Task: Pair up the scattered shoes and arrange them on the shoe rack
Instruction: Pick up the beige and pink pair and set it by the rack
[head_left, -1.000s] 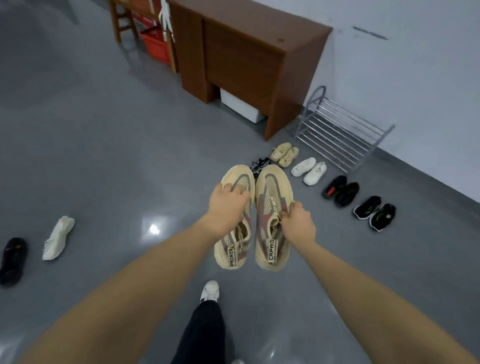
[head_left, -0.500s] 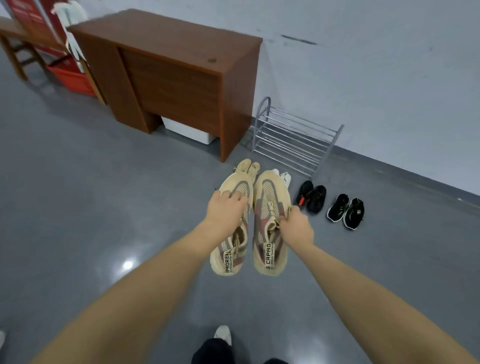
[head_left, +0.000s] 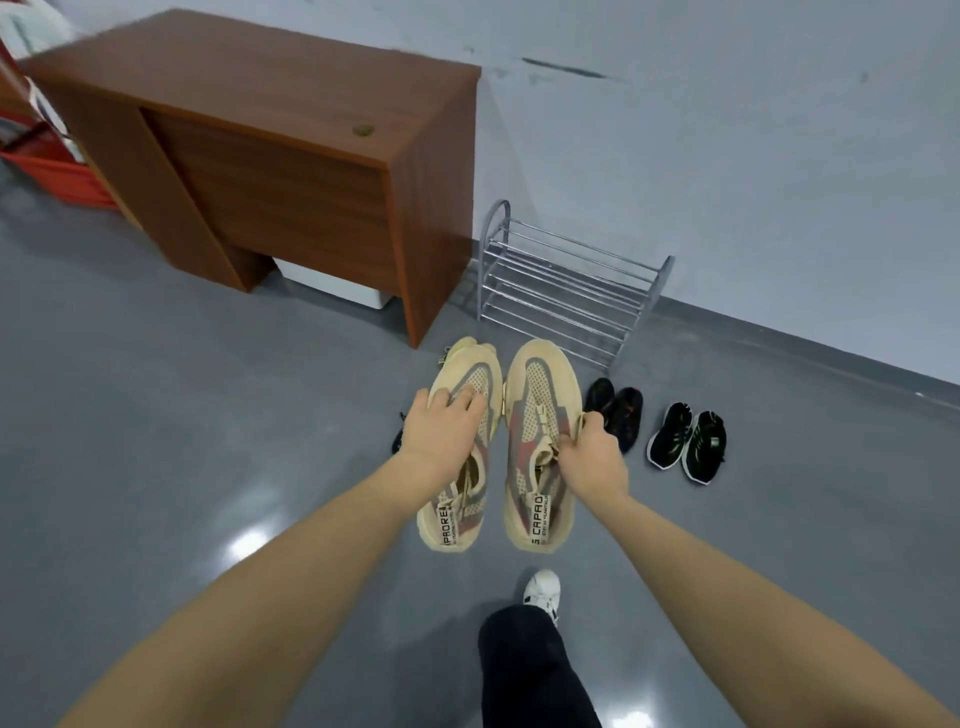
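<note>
Beige mesh sneakers with pink and grey panels fill the centre of the view, one in each of the person's hands, carried side by side above a glossy grey floor. The left hand (head_left: 441, 423) is closed over the top of the left beige sneaker (head_left: 460, 457), fingers curled across its upper; the right hand (head_left: 592, 454) pinches the right beige sneaker (head_left: 540, 447) by its outer edge near the laces. Both shoes point toes forward, toward a silver wire shoe rack (head_left: 566, 283) that stands against the pale wall just beside a brown wooden table (head_left: 291, 171). Every tier of the rack that can be seen is bare. On the floor in front of the rack, a pair of black shoes (head_left: 615, 410) sits together, and just to its right a pair of black shoes with green and white trim (head_left: 688, 441); part of another beige shoe peeks out behind the held pair, and a small dark shoe shows below the left hand. The person's own white sneaker (head_left: 543, 592) and dark trouser leg appear at the bottom. Pairing looks well advanced, with several pairs lined up, but loading the rack seems not yet begun, so all the placing is left.
</note>
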